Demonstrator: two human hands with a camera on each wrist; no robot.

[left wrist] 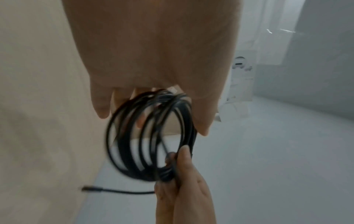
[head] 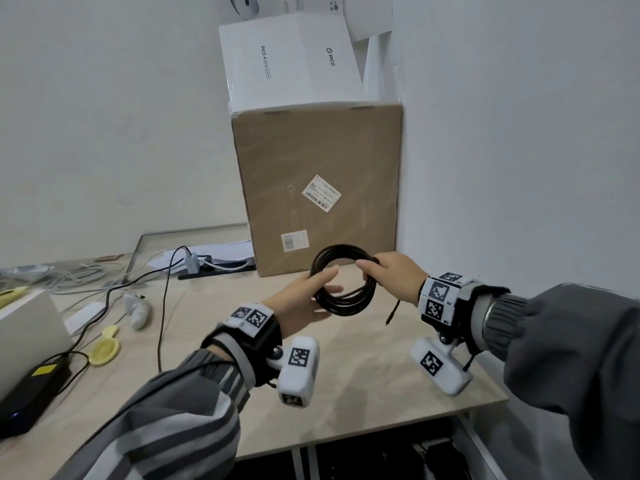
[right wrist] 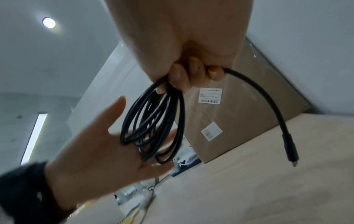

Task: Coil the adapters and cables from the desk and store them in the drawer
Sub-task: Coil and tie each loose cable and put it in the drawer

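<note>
A black cable (head: 341, 280) is wound into a coil of several loops and hangs in the air above the wooden desk (head: 363, 375). My right hand (head: 388, 275) grips the coil's right side, fingers curled round the bundle (right wrist: 153, 119). A short loose end with a plug (right wrist: 289, 148) dangles below that hand. My left hand (head: 304, 303) is spread with straight fingers against the coil's left side (left wrist: 151, 136), some fingers passing behind or through the loops. The drawer is not in view.
A large cardboard box (head: 318, 188) stands against the wall behind the coil, with a white box (head: 291, 64) on top. To the left lie cables (head: 114, 289), a charger (head: 192, 263), a black power brick (head: 31, 389), a white controller (head: 138, 311) and yellow items (head: 104, 348).
</note>
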